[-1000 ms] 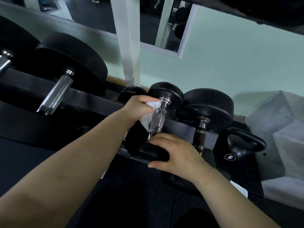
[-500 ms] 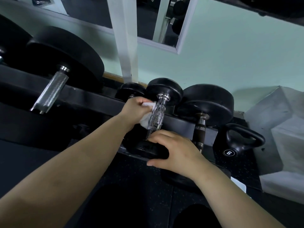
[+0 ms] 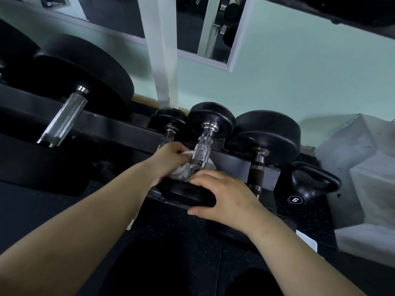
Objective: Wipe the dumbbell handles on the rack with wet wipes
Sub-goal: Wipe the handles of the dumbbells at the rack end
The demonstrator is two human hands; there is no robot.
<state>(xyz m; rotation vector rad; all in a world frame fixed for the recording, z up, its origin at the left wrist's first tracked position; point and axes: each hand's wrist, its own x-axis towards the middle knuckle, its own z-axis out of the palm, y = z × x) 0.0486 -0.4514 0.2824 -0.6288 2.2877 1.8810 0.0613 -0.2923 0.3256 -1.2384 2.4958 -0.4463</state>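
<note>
A small black dumbbell with a knurled chrome handle [image 3: 201, 152] lies on the dark rack [image 3: 119, 129], its far head [image 3: 211, 119] toward the wall. My left hand [image 3: 168, 161] grips a white wet wipe [image 3: 181, 173] pressed against the lower part of that handle, the wipe wrapping under it. My right hand [image 3: 224, 195] rests on the dumbbell's near head [image 3: 183, 192], fingers curled over its top edge. The near end of the handle is hidden by both hands.
Another small dumbbell [image 3: 167, 124] lies just left, a larger one with a dark handle [image 3: 256, 169] just right. A big dumbbell with a long chrome handle [image 3: 64, 118] sits further left. A black kettlebell marked 6 [image 3: 307, 189] stands on the floor, grey blocks [image 3: 363, 167] beyond it.
My left hand has slid the wipe down the handle toward the near head. My right hand keeps its hold on the near head.
</note>
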